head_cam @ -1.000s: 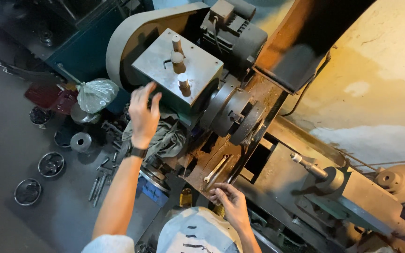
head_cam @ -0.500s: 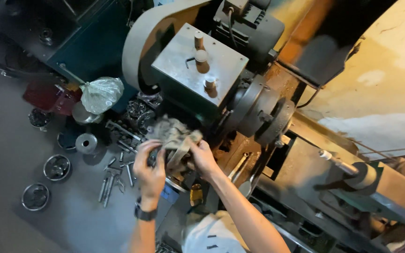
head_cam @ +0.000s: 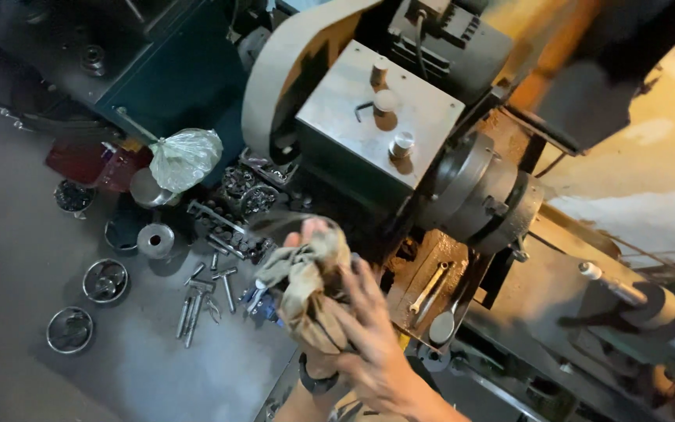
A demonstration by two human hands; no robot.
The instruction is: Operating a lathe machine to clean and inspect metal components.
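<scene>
**Rag between both hands, beside the lathe**

Right hand (head_cam: 373, 336) and left hand (head_cam: 314, 242) both clutch a crumpled, stained beige cloth rag (head_cam: 310, 293) beside the grey metal lathe headstock (head_cam: 376, 125). On the floor's left edge, round metal tins (head_cam: 105, 280) hold small parts.

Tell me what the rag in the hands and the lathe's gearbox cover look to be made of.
Rag: soft woven cloth, probably cotton, tan and stained; it crumples and folds between both hands. Gearbox cover: metal, likely steel, a flat grey plate with a dull sheen and scuffs.
</scene>
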